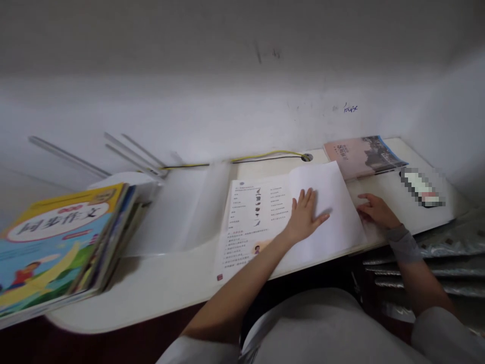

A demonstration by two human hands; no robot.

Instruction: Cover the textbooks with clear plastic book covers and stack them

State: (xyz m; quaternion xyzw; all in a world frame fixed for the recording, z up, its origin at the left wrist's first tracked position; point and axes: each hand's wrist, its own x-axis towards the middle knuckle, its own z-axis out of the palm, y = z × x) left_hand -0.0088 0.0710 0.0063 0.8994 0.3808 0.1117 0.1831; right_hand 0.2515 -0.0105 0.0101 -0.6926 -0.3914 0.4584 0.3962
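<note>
A book [248, 217] lies open on the white desk, its left page printed with text and small pictures. A blank white sheet or page [329, 232] covers its right side. My left hand [305, 217] rests flat across the inner edge of this blank paper with its fingers spread. At the paper's right edge is my right hand [375, 210], its index finger stretched out and the others partly curled. I see nothing in that hand. A clear plastic cover [182, 212] extends to the left of the printed page.
At the left stands a stack of books [64, 242] with a colourful top cover. A pink booklet [359, 156] lies at the back right, near a blurred-out phone-like object [420, 188]. Yellow and black cables [265, 155] run along the wall into a desk hole [307, 157].
</note>
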